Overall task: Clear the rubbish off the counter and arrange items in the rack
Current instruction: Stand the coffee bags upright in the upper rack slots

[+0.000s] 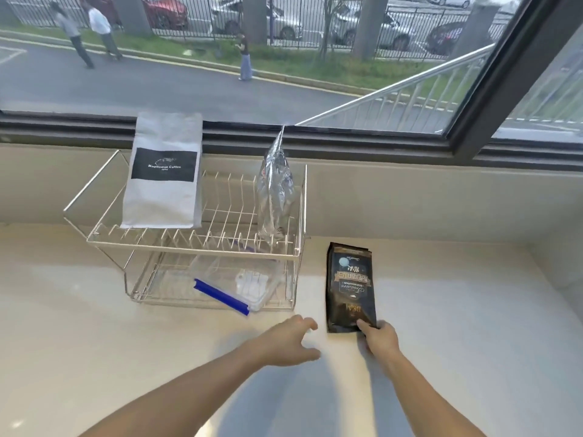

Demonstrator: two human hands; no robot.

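Gripping a glossy dark pouch [350, 287], right hand [380, 339] beside wire rack [195, 244].

Wire rack [195, 247] on bench [441, 326], 2 tiers. Top: white bag [162, 175] upright at left, foil bag [275, 190] upright at right. Bottom: clear zip bag [233, 285] w/ blue strip, flat. Black bag [349, 287] flat on bench, just right of rack.
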